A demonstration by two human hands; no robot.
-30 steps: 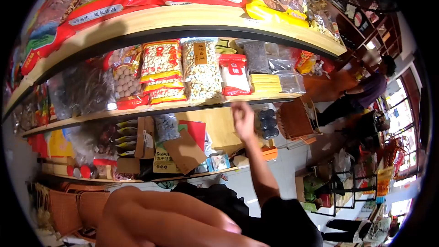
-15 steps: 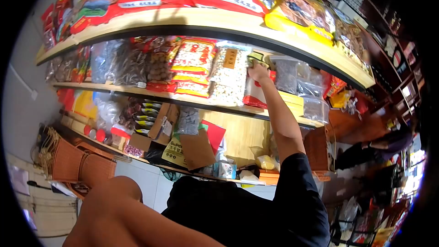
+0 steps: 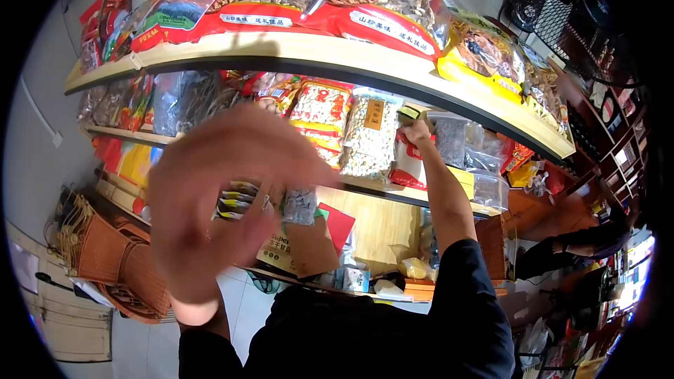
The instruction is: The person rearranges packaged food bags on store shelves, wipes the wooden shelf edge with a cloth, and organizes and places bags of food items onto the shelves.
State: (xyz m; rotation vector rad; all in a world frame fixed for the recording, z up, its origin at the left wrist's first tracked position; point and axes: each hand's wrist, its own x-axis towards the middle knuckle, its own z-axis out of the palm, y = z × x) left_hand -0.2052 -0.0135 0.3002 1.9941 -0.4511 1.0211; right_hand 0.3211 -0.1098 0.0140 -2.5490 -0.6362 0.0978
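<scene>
My left hand (image 3: 225, 168) is raised close to the camera, large and smeared by motion. It hides part of the middle and lower shelves, and its grip cannot be made out. On the middle shelf, my right hand (image 3: 416, 132) is closed on a small yellow-green folded thing (image 3: 409, 112), whose kind is unclear. Just below that hand stands a red-and-white bag (image 3: 410, 163). To its left are a clear bag of pale pieces with a brown label (image 3: 368, 140) and a red-and-yellow bag of pale food (image 3: 320, 107).
Large red food bags (image 3: 390, 10) line the top shelf (image 3: 295, 52). Clear plastic tubs (image 3: 489, 189) stand right of my right arm. Below are an open carton (image 3: 309, 249) and a red sheet (image 3: 337, 224). Wicker baskets (image 3: 105, 249) stand at left; another person (image 3: 586, 242) is at far right.
My left arm, earlier across my lap, has swung up in front of the camera. My right hand stays by the yellow-green thing and red-and-white bag. The view has shifted slightly.
</scene>
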